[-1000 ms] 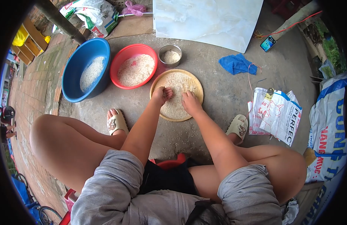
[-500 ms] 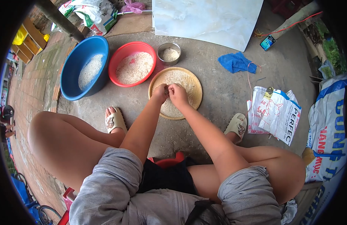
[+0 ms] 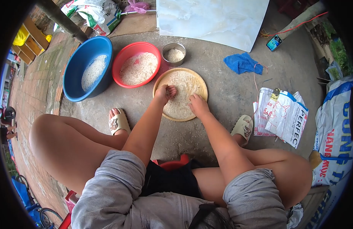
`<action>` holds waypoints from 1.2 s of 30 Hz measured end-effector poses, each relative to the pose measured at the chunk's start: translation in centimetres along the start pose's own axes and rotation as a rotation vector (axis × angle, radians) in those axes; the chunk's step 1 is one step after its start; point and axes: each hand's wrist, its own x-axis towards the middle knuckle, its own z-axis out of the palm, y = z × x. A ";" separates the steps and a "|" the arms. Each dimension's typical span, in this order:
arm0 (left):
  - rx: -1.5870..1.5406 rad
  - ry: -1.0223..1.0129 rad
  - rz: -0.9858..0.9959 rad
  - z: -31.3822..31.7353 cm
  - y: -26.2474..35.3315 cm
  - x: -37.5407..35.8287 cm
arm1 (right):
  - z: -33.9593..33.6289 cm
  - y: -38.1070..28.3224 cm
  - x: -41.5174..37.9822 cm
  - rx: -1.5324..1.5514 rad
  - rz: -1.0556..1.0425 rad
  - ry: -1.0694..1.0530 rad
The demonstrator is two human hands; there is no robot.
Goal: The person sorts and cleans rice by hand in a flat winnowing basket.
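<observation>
A round golden tray [image 3: 204, 86] lies on the ground before me with a thin layer of rice grains [image 3: 180, 81] spread over it. Over its left side is my left hand [image 3: 165, 92], palm turned inward and fingers loosely apart; whether a few grains lie in the palm is too small to see. At the tray's right edge, my right hand [image 3: 199, 105] has its fingers bent together down at the rice. What is between those fingertips, if anything, cannot be made out.
Beyond the tray stand a metal bowl [image 3: 183, 61], a red basin [image 3: 156, 72] and a blue basin [image 3: 69, 78], each holding grain. A blue cloth [image 3: 241, 63], a phone [image 3: 273, 43], printed sacks [image 3: 285, 118] and a large bag [image 3: 333, 129] lie to the right.
My hands were together over the tray and are now apart. The right hand moved right and down to the rice; the left hand opened and stayed nearly in place.
</observation>
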 end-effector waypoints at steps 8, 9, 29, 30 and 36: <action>-0.027 -0.018 -0.010 1.1 -0.4 0.4 | 0.4 -5.2 3.5 0.362 0.177 0.133; -0.030 -0.017 -0.010 1.5 -0.4 0.3 | 0.3 -6.0 4.2 0.475 0.082 0.235; 1.599 -0.248 0.508 12.2 7.5 -6.0 | -2.0 0.5 7.7 2.284 1.003 0.288; 1.636 -0.091 0.618 10.7 7.5 -4.2 | -2.0 1.0 7.4 2.283 1.002 0.282; 1.480 0.254 0.812 2.9 4.3 -0.4 | 0.2 3.4 4.6 1.945 1.035 0.278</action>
